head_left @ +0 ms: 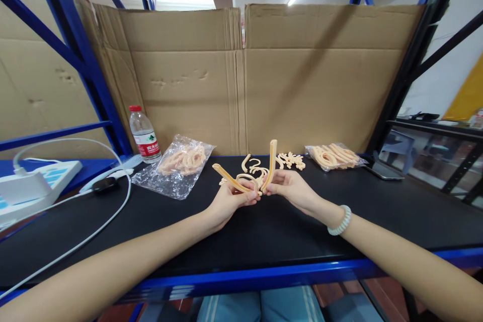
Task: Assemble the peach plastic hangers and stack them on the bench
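Note:
My left hand [234, 201] is closed on a long, slightly curved tan strip [230, 178], gripped near its lower right end. The strip's free end points up and to the left. In my right hand [289, 188] is a similar curved strip [272, 161], pinched at its lower end and standing nearly upright. The gripped ends are close together above the table; whether they touch I cannot tell. Just behind my hands lie several loose curved tan pieces [245, 162], partly hidden. Beside them sits a group of flower-like scroll pieces [291, 160].
A clear plastic bag [181, 163] with tan pieces lies at left, near a water bottle [145, 136]. Another bag [334, 155] and a phone-like flat object [385, 168] are at right. A white cable [126, 193] loops by the power strip [56, 181]. Cardboard [181, 80] stands behind.

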Available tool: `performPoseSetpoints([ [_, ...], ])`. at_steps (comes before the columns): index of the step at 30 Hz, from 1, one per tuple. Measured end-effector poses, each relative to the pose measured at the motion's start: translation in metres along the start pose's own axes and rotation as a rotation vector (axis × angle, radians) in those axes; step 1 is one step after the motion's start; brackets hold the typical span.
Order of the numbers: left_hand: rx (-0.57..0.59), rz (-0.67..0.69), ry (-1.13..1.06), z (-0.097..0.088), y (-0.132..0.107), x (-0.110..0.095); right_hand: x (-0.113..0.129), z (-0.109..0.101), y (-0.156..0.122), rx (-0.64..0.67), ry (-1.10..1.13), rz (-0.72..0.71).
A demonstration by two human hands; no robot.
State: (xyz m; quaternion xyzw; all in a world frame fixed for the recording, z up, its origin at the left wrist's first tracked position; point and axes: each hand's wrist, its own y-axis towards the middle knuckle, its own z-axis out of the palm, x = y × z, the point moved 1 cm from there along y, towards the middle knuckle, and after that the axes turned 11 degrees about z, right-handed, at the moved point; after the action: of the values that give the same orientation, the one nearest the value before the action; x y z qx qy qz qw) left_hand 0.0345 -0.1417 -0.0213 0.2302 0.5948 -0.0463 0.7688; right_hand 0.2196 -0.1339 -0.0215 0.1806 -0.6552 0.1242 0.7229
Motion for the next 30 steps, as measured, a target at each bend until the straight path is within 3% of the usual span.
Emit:
performPoseSetpoints([
  [7, 0.036, 0.016, 0.057, -0.001, -0.001, 0.002, 0.005, 0.002, -0.003, 0.013, -0.143, -0.024],
  [12, -0.014, 0.071, 0.071, 0.002, -0.004, 0.004, 0.006, 0.008, -0.005, -0.005, -0.184, -0.068],
  [19, -0.176, 0.101, -0.048, 0.01, -0.01, 0.0, 0.002, 0.021, -0.011, -0.133, -0.174, -0.174],
  [23, -0.186, 0.101, -0.05, 0.01, -0.01, 0.0, -0.002, 0.026, -0.012, -0.222, -0.195, -0.215],
  [27, -0.186, 0.059, -0.03, 0.007, -0.006, -0.001, 0.004, 0.018, -0.007, -0.174, -0.213, -0.202],
  [30, -0.195, 0.033, 0.008, 0.003, -0.002, -0.007, 0.02, -0.004, -0.004, -0.152, -0.078, -0.221],
])
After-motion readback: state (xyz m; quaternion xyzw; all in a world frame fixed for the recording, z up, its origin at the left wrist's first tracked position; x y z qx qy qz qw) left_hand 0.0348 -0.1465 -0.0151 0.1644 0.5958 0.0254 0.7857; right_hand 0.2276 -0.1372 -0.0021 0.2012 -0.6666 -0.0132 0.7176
